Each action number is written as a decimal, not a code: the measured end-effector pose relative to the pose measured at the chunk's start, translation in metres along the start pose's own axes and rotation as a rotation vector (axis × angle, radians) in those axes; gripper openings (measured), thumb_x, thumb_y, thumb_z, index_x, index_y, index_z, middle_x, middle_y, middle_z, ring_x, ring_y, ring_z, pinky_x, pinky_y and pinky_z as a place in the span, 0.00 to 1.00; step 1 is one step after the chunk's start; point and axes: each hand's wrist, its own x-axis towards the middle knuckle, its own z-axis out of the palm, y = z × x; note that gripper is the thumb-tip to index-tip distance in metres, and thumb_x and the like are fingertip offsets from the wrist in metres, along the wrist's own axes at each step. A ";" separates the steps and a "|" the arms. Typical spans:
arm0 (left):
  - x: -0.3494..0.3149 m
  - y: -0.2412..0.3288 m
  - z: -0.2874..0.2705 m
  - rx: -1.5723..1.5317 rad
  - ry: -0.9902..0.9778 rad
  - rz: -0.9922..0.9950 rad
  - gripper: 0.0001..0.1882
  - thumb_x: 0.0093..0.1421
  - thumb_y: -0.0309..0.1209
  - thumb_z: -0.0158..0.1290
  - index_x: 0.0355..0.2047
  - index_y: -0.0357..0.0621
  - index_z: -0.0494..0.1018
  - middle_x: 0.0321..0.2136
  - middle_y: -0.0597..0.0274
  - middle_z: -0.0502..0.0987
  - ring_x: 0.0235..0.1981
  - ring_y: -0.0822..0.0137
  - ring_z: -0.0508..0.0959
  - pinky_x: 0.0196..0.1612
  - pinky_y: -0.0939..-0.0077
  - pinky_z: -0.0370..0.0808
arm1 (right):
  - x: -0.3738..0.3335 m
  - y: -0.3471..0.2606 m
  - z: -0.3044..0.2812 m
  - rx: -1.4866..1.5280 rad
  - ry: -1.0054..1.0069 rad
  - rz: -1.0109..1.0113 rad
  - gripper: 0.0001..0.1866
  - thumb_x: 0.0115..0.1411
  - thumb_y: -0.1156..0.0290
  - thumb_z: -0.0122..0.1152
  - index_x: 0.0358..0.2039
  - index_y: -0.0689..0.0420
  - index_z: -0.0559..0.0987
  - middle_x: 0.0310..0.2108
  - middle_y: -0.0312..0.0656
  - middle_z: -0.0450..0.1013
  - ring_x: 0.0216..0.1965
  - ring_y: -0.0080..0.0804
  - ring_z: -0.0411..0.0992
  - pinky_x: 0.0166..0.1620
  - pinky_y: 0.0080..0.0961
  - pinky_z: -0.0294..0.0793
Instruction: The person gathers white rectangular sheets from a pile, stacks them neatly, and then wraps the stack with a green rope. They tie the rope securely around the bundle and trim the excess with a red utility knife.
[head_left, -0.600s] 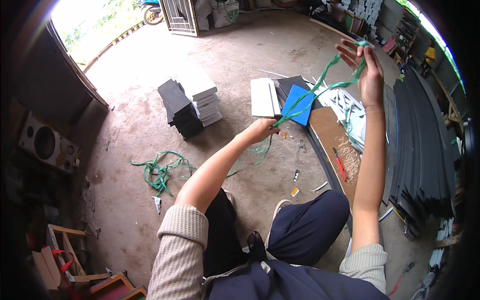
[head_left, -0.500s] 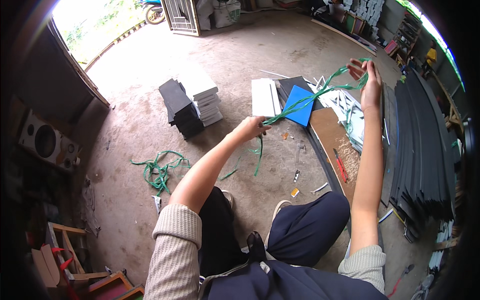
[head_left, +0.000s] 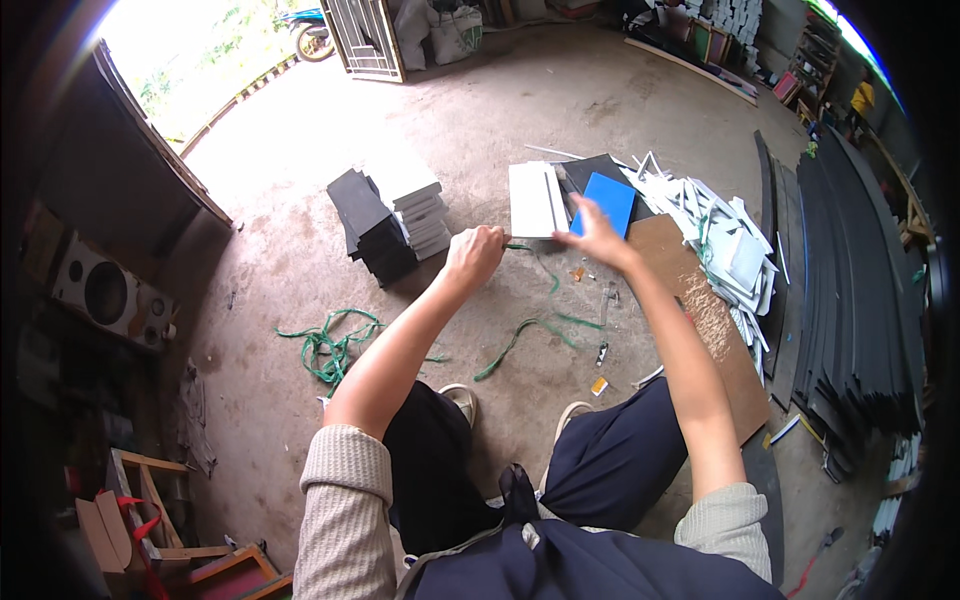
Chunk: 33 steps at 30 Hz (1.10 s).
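My left hand [head_left: 478,252] is closed on a green plastic twine [head_left: 545,268], whose short end trails past the fingertips. Thumb and fingers of my right hand [head_left: 600,238] are apart, slightly smeared by motion, in front of a blue rectangular panel [head_left: 608,200]; I see nothing held there. White panels [head_left: 532,200] lie just left of the blue one. On the floor between my feet and hands runs a loose green strand [head_left: 515,340]. A tangle of the same twine [head_left: 335,345] rests beside my left forearm.
Black panels [head_left: 362,215] and white panels [head_left: 420,215] form side-by-side stacks ahead left. To the right lie a brown board [head_left: 735,385] with shavings, white offcuts [head_left: 735,250] and long black strips [head_left: 850,290]. A speaker [head_left: 110,290] stands at left.
My right hand has come down and left from the raised position, and the twine no longer stretches between my hands. My left hand has moved slightly left, still gripping twine.
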 end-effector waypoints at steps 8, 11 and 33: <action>0.007 -0.014 -0.030 -0.364 -0.206 -0.038 0.21 0.50 0.46 0.54 0.27 0.35 0.72 0.18 0.53 0.73 0.21 0.60 0.73 0.25 0.70 0.69 | -0.003 -0.033 -0.010 0.570 -0.236 -0.034 0.15 0.57 0.59 0.53 0.30 0.59 0.76 0.15 0.27 0.60 0.19 0.15 0.58 0.21 0.15 0.60; 0.008 -0.032 -0.040 -0.871 -0.368 -0.332 0.28 0.46 0.50 0.57 0.29 0.32 0.71 0.15 0.66 0.70 0.17 0.73 0.67 0.22 0.80 0.64 | 0.003 -0.010 -0.024 0.428 -0.040 -0.049 0.17 0.56 0.56 0.52 0.26 0.58 0.74 0.14 0.26 0.57 0.19 0.15 0.56 0.20 0.16 0.55; 0.001 -0.123 -0.111 -0.349 0.638 -0.408 0.12 0.45 0.33 0.52 0.15 0.35 0.69 0.10 0.56 0.69 0.11 0.73 0.66 0.20 0.73 0.65 | 0.015 0.010 -0.154 0.014 0.154 -0.117 0.22 0.53 0.53 0.54 0.19 0.61 0.75 0.13 0.38 0.65 0.18 0.21 0.62 0.24 0.22 0.61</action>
